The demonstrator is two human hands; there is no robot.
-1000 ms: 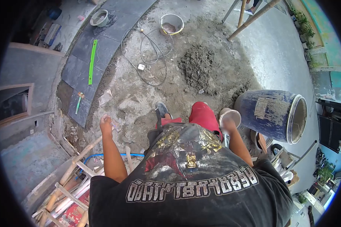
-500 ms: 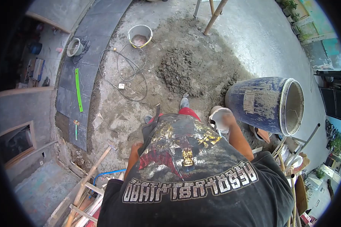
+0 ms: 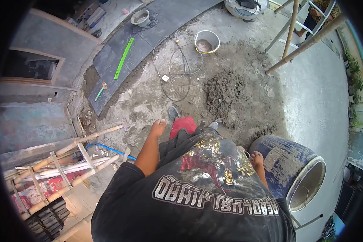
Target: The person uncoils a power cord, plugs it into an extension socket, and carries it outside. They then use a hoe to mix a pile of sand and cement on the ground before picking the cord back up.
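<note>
My left hand [image 3: 159, 127] hangs out to the left of my body, over the bare ground. Its fingers are curled in, and I see nothing in them. My right hand [image 3: 256, 158] is low at my right side, close to the blue barrel [image 3: 280, 161], with its fingers closed. It appears to grip the handle of a pale bucket [image 3: 242, 152], which is mostly hidden behind my shirt. In front of my feet lies a heap of wet mortar [image 3: 226, 92].
Another bucket [image 3: 207, 40] with some wet contents stands ahead, beside a looped hose or cable [image 3: 177, 72]. On dark tiles at left lie a green level [image 3: 124, 58] and a hammer-like tool [image 3: 101, 92]. Bamboo poles [image 3: 306, 44] lean at right; a wooden ladder [image 3: 60, 169] lies lower left.
My view has turned, so the scene sits further right. My left hand has come forward and outward from beside my body. My right hand has moved from the bucket's mouth to its edge.
</note>
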